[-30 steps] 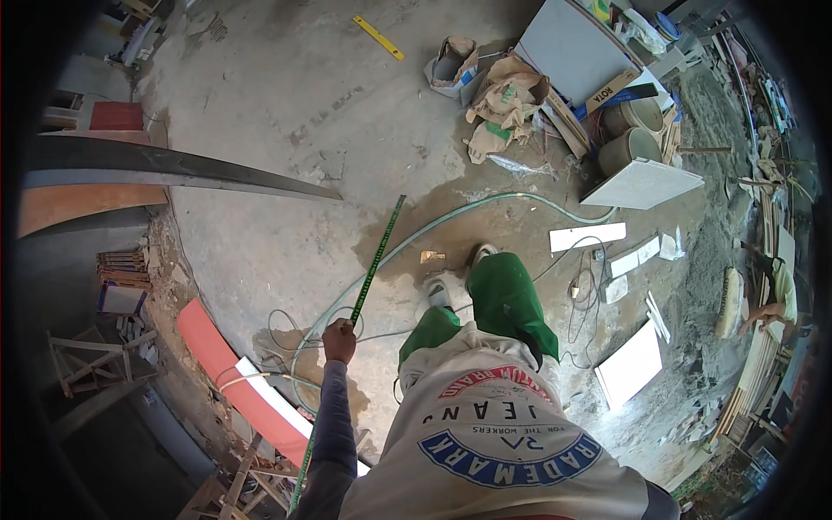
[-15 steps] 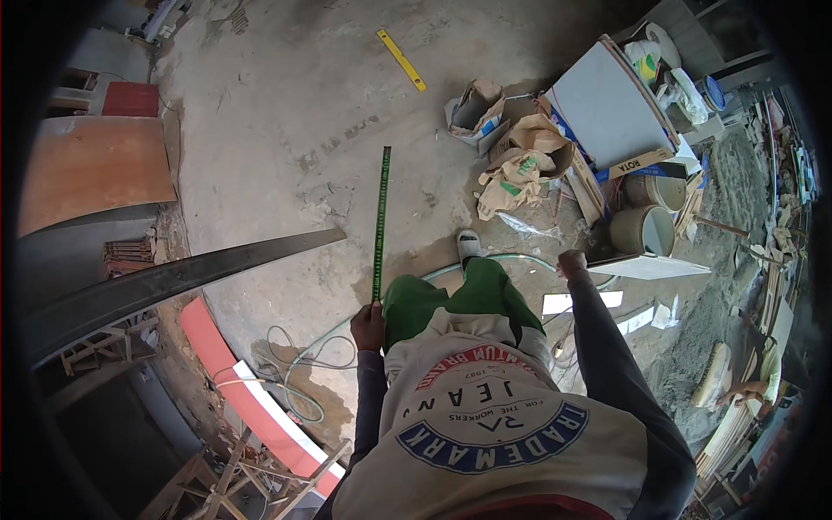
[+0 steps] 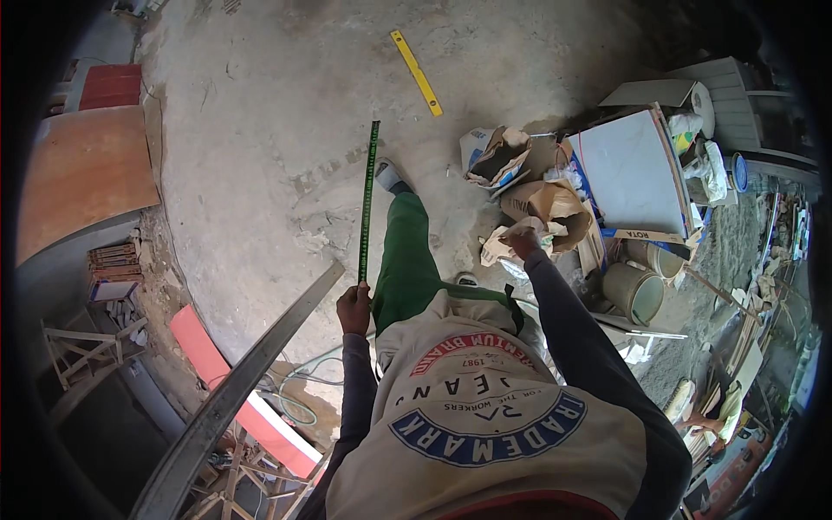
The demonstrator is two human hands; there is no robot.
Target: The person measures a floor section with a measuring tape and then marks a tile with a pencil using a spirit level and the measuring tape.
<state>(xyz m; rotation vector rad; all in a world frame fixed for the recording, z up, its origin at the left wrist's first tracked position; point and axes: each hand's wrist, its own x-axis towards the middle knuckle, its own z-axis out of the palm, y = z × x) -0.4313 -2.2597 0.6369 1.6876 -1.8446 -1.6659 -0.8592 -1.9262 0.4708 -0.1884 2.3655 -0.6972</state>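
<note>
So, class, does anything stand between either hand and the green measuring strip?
Nothing visible for the left hand: it grips the green measuring strip. For the right hand, the green-trousered leg lies between in this view; whether it blocks at hand height cannot be told.

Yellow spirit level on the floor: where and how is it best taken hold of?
Probably at mid-length, fingers and thumb across its narrow width, coming from above on the person's side. The yellow spirit level is long, slim and straight, lying on the floor with both long edges exposed; a middle grip should balance it. The left hand holds the green marked strip.
</note>
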